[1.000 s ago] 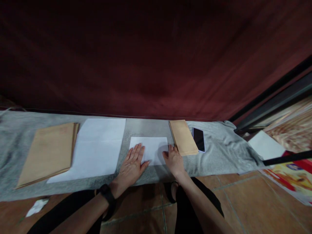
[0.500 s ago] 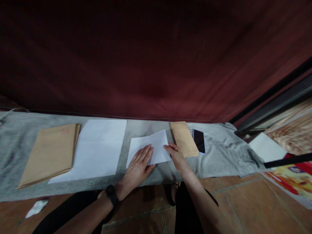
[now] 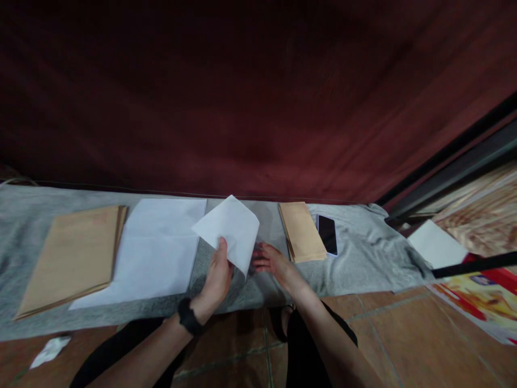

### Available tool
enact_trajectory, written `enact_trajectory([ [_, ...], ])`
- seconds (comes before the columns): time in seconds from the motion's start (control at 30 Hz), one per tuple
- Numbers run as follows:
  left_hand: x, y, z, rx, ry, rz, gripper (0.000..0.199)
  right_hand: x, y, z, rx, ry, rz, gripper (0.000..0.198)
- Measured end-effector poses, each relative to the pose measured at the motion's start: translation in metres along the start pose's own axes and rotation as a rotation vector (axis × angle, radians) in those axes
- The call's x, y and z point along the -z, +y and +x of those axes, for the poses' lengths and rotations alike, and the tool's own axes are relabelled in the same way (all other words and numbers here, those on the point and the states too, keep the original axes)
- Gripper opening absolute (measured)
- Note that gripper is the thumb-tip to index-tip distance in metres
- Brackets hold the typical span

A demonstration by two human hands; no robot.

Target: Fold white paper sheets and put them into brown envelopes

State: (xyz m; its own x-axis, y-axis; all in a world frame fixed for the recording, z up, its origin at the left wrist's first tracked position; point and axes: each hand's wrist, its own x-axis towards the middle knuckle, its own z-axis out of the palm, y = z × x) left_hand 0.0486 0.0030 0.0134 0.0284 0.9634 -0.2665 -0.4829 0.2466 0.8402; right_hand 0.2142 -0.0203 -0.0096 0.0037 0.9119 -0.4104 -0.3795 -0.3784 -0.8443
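My left hand (image 3: 218, 274), with a dark watch on its wrist, grips a folded sheet of white paper (image 3: 236, 229) by its lower edge, thumb on top. The paper is tilted and lifted off the grey cloth. Just right of it, my right hand (image 3: 271, 262) hovers with fingers apart and slightly blurred, holding nothing. Larger white sheets (image 3: 161, 242) lie flat to the left, partly under a stack of large brown envelopes (image 3: 72, 253). Nearest my right hand on the other side is a stack of smaller brown envelopes (image 3: 304, 230).
A phone (image 3: 327, 234) lies beside the small envelopes on the grey cloth (image 3: 371, 253). Behind the surface hangs a dark red curtain (image 3: 242, 108). On the right stand dark metal bars (image 3: 452, 161) and a colourful box (image 3: 484, 302). A white scrap (image 3: 50, 350) is on the tiled floor.
My left hand has picked up the folded paper, turned it and moved it slightly left. My right hand has let go of the paper's right edge and shifted left.
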Motion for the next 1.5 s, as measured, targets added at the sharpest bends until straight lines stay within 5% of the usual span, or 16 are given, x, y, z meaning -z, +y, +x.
enact_trajectory([
  [0.17,-0.005,0.003,-0.006,0.074,0.018,-0.173,0.041,-0.015,0.003,-0.002,-0.107,-0.164,0.152,0.043],
  [0.37,0.006,-0.002,-0.01,0.21,-0.118,-0.141,0.034,-0.01,0.003,0.002,0.115,0.074,0.172,0.041],
  [0.47,0.017,-0.007,-0.013,0.445,-0.303,-0.026,0.03,0.003,0.002,0.009,0.277,0.16,-0.051,0.036],
  [0.57,0.027,-0.009,-0.023,0.676,-0.618,0.099,0.042,0.016,0.005,0.015,0.355,0.215,-0.375,0.027],
  [0.63,0.029,-0.007,-0.031,0.708,-0.783,0.167,0.047,0.022,0.009,0.016,0.352,0.259,-0.604,0.022],
  [0.73,0.025,-0.004,-0.036,0.513,-0.764,0.254,0.044,0.026,0.012,0.016,0.355,0.262,-0.832,0.025],
  [1.0,0.029,-0.003,0.017,-0.298,-0.343,0.768,0.031,0.03,0.007,0.015,0.276,0.239,-0.946,0.029],
  [1.17,0.042,-0.019,0.028,-0.787,-0.369,1.294,0.042,0.025,0.002,0.011,0.268,0.258,-1.064,0.037],
  [1.33,0.048,-0.039,0.025,-0.841,-0.333,1.662,0.065,0.021,-0.002,0.007,0.303,0.265,-1.109,0.043],
  [1.5,0.044,-0.045,0.022,-0.786,-0.274,1.701,0.069,0.022,0.003,0.005,0.39,0.321,-1.044,0.04],
])
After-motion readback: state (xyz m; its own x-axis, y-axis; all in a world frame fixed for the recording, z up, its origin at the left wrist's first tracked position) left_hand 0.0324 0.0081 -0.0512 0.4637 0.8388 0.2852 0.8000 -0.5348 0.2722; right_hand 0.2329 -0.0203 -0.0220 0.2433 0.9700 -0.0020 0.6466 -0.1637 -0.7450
